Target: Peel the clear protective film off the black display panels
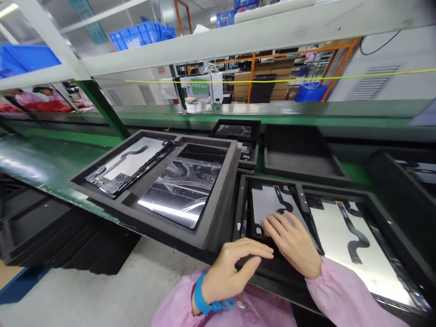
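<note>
- Room: pale grey floor (153,268) at lower left; brown cardboard boxes (281,79) stand in the background beside orange metal framing (252,77).
- Long bench with a glossy green top (54,152); runs across the view and carries the trays.
- White horizontal shelf beam (238,43) above the bench, with blue plastic bins (141,36) on it. A thin yellow cord (289,80) spans the width below.
- Dark grey foam tray with two compartments (221,206), left of the hands. Left compartment: silver-backed panels, overlapping. Right compartment: glossy black rectangular screen panel (185,181), tilted across its recess.
- Second two-compartment tray, black foam (301,193), directly in front of the person, partly under the hands.
- Bright silver-backed rectangular panel (327,227) in its right compartment, beyond the right forearm.
- Grey-backed rectangular panel with black edging (262,204) in its left compartment; lies under and just ahead of the right hand's fingers.
- Right hand (293,240): palm down over that panel's near part, fingers bent, tips blurred; cannot tell whether it grips or only touches.
- Left hand (235,268): at the tray's near edge, fingers extended, thumb apart from them, fingertips near the right hand.
- Bright blue wristband (201,295) on the left wrist.
- Black wavy ribbon cable (279,197) on the grey-backed panel, reaching toward the right hand's fingers.
</note>
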A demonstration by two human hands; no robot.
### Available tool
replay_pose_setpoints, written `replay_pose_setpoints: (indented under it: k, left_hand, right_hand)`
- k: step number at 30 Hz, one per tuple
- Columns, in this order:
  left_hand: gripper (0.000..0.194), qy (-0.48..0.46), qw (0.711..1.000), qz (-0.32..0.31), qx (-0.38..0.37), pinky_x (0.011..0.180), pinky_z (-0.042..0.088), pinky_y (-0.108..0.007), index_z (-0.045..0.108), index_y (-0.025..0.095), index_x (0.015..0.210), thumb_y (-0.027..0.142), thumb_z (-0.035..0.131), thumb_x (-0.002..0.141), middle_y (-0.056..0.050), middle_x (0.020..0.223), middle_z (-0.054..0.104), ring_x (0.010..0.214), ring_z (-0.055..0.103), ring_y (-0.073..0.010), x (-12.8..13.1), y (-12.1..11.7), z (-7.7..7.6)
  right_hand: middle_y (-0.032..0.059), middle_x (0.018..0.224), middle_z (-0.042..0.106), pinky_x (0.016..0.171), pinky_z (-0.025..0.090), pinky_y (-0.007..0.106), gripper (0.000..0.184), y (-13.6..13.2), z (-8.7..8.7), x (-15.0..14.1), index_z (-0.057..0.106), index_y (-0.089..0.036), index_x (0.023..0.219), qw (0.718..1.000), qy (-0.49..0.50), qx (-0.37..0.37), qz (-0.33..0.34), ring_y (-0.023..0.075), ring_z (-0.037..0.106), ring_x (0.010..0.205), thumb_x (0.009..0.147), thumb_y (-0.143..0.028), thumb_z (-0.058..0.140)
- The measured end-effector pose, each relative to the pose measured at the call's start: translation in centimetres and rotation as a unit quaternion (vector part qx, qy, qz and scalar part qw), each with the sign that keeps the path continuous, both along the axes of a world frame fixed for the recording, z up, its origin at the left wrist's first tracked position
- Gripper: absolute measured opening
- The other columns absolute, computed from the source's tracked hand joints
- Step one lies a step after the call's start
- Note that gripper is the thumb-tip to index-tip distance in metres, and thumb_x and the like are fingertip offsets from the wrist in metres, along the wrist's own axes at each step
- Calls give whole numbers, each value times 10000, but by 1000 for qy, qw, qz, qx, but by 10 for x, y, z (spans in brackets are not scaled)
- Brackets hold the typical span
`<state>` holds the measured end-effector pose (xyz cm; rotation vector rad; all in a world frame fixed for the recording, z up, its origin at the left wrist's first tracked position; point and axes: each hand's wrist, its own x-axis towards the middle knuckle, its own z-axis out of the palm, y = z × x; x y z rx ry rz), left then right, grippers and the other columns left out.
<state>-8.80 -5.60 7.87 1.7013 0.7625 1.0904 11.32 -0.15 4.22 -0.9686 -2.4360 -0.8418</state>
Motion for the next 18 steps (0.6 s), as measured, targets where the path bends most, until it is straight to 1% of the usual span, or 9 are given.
replay_pose_setpoints:
  k: [2,4,6,8,9,11,12,14,18]
  left_hand:
    - [268,4,999,43,32,1014,450,-368,657,201,1100,131,496,897,-91,1177,672,1141,599,-203,4,3,-3]
    - [429,24,991,98,88,1108,350,-420,527,261,1282,129,537,874,-77,1398,513,1326,435,-224,11,9,-3]
    - [663,54,975,149,153,1164,213,-503,321,324,1426,140,582,846,-57,1550,285,1448,192,-255,20,18,0]
    - [823,84,966,154,190,1166,114,-570,159,351,1479,173,625,824,-54,1587,177,1468,57,-284,26,27,8]
    - [859,90,969,129,189,1164,114,-576,117,347,1488,186,634,821,-63,1582,194,1464,84,-292,28,30,13]
    - [782,85,985,49,143,1141,257,-515,156,321,1487,197,597,853,-87,1516,355,1382,350,-282,28,33,22]
    - [690,76,992,7,100,1095,353,-461,226,301,1470,201,562,876,-94,1446,459,1271,499,-259,28,33,25]
    - [532,33,999,-38,-6,989,455,-373,354,247,1409,210,515,904,-97,1310,586,1082,628,-213,27,28,27]
    - [557,-133,968,-69,-202,924,466,-321,369,178,1356,244,609,857,-92,1170,661,1038,634,-201,33,14,25]
  right_hand:
    - [99,973,681,813,442,328,324,1,23,13,651,-90,954,998,40,38,7,194,631,903,870,32,363]
    - [45,951,693,728,445,277,341,1,57,27,634,-130,950,996,69,50,25,149,640,845,851,45,358]
    - [0,887,692,672,443,266,291,-1,98,40,611,-176,941,996,71,28,46,125,638,760,888,-26,367]
    - [-30,804,679,595,436,237,217,-4,138,50,599,-205,924,994,78,-12,71,97,628,669,957,-182,386]
    - [-44,757,667,544,425,217,214,-5,154,54,595,-217,918,992,87,-40,86,79,613,609,978,-272,397]
    - [-68,695,649,457,398,179,253,-2,177,59,595,-232,927,979,105,-114,130,52,575,510,970,-426,438]
    - [-71,700,653,456,404,161,276,2,181,61,598,-233,953,971,121,-149,141,49,575,504,948,-477,470]
    - [-46,788,681,550,462,154,382,13,176,66,609,-216,1007,961,173,-180,120,71,620,593,893,-568,513]
    - [29,959,687,673,477,258,644,31,133,75,671,-189,967,948,255,-133,-138,177,651,832,843,-745,371]
